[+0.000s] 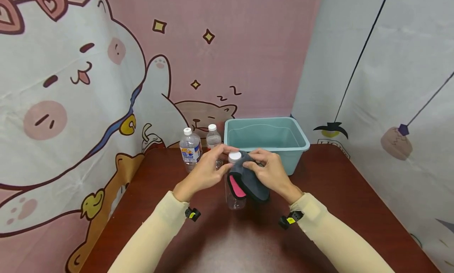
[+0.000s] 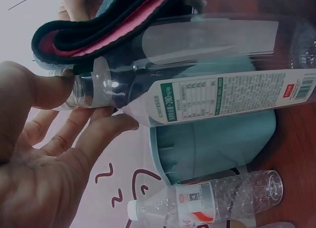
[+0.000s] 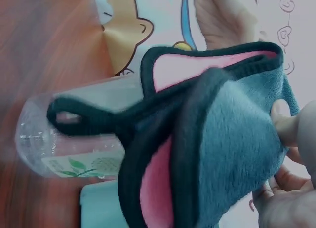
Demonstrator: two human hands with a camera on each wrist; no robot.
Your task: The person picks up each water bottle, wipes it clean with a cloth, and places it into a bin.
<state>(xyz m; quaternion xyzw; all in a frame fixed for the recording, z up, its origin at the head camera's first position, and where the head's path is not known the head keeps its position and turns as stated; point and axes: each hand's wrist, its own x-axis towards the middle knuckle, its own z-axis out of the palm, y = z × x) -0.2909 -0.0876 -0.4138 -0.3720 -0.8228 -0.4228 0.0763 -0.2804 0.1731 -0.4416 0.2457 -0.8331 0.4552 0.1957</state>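
Observation:
A tall clear plastic bottle with a white cap stands upright on the table. Its neck is held by my left hand, thumb and fingers around it just below the cap in the left wrist view. My right hand pinches a folded grey cloth with black edging, a pink inner side and a hanging loop. The cloth lies against the upper side of the bottle, near the neck. A printed label shows on the bottle's body.
Behind my hands stands a light teal plastic tub. Two more clear bottles with white caps, a larger one and a smaller one, stand to its left. The dark red-brown table meets cartoon-printed hangings.

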